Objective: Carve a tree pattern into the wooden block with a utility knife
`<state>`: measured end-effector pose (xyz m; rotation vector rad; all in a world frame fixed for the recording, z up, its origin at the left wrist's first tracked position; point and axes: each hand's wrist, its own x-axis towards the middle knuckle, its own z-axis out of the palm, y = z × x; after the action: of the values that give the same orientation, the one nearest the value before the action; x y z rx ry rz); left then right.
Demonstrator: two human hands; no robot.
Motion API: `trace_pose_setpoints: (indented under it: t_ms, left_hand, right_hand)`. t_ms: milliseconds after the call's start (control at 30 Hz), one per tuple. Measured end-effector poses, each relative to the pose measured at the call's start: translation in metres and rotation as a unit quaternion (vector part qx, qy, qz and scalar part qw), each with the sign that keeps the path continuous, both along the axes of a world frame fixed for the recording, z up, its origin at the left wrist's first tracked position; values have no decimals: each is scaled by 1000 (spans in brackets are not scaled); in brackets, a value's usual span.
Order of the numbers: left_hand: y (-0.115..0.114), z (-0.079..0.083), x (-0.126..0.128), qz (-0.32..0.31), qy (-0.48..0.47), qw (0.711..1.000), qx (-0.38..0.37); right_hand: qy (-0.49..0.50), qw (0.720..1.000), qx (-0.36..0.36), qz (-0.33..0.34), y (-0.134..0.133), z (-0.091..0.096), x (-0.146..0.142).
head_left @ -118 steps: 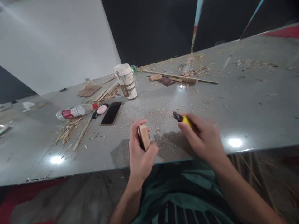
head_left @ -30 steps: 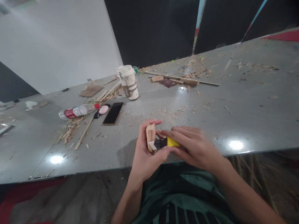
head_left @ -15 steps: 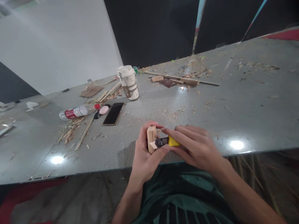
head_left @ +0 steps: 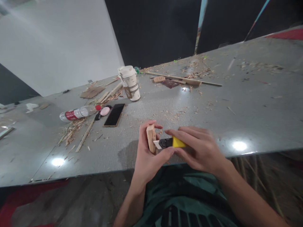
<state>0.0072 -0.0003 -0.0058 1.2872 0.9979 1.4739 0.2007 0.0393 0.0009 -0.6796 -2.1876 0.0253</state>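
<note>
Left grip (head_left: 149, 159): clamped on wood block (head_left: 151, 138)
Right grip (head_left: 199, 148): clamped on cutter (head_left: 168, 142)
Desk (head_left: 101, 171): edge below, room rightward

A long gray bench (head_left: 251, 101) stretches from left to right, with a dull sheen on its top. Beyond it stands a nearly black wall (head_left: 153, 31), broken on the right by two narrow strips (head_left: 201, 15) showing light blue (with some red lower down). A pale gray panel (head_left: 59, 41) fills much of the far left. Bright light spots (head_left: 240, 146) shine near the bench's near edge, left and right. Below, the floor (head_left: 82, 201) is dim and brownish, with a red patch (head_left: 20, 200) at the near left.
</note>
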Motion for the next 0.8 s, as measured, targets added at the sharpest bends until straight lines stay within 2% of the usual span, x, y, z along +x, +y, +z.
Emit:
trace_pose_setpoints:
  t_ms: [167,400,800]
  left_hand:
    - [-1,1,0,-15,3,1000,8]
    - [-2,0,-2,-25,11,1000,8]
    - [-2,-2,-4,3,47,998,40]
  right_hand:
    - [0,999,-31,21,-1,2,0]
    - [-23,998,-29,42,0,1,0]
    - [-41,997,65,-14,-1,1,-3]
